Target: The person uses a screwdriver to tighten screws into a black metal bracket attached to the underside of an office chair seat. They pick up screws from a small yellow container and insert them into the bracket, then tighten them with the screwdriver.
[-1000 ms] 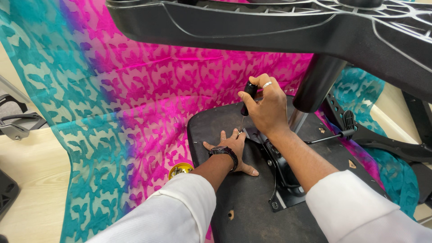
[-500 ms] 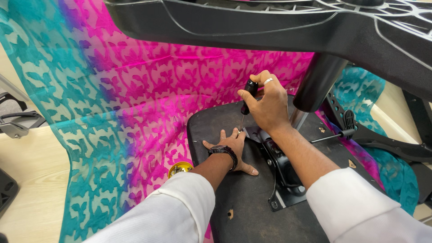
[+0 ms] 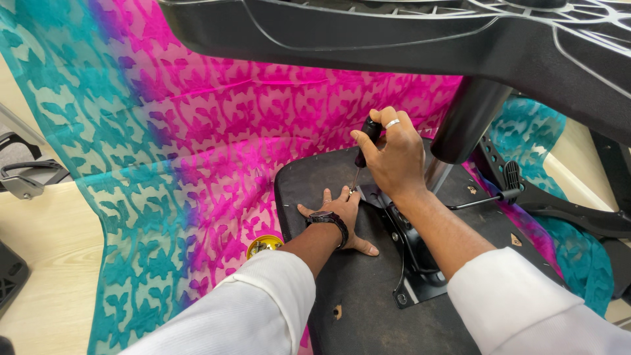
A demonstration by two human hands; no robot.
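Observation:
An upturned black chair seat (image 3: 368,289) lies on a pink and teal patterned cloth (image 3: 197,144). My left hand (image 3: 338,217) rests flat on the seat's underside, fingers spread, a dark watch on the wrist. My right hand (image 3: 391,154), wearing a ring, grips the black handle of a screwdriver (image 3: 363,144). The screwdriver's shaft points down at the corner of the metal mounting plate (image 3: 411,263), just beyond my left fingertips.
The chair's black star base (image 3: 368,33) hangs overhead on a dark cylinder column (image 3: 470,121). A lever (image 3: 483,200) sticks out to the right. A small yellow round tin (image 3: 263,245) sits on the cloth by the seat. Black chair parts (image 3: 23,177) lie at left on the wood floor.

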